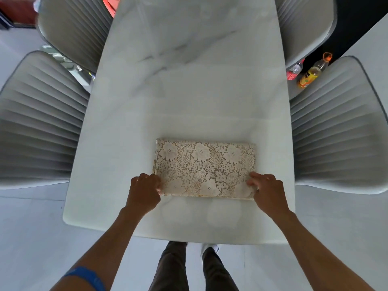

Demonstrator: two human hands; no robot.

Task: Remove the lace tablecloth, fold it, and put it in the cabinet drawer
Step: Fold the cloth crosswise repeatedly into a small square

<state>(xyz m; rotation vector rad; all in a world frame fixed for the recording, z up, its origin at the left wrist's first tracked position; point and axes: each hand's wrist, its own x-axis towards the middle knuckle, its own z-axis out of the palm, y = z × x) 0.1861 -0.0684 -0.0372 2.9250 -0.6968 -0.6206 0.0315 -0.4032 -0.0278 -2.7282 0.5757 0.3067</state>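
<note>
Lying folded into a compact rectangle on the marble tabletop [189, 91], the lace tablecloth [204, 169] runs its long axis left to right, straight ahead of the person. The left hand [144, 193] pinches its near-left corner and the right hand [265, 191] its near-right corner, fingers curled on the fabric, equally near for lifting.
</note>
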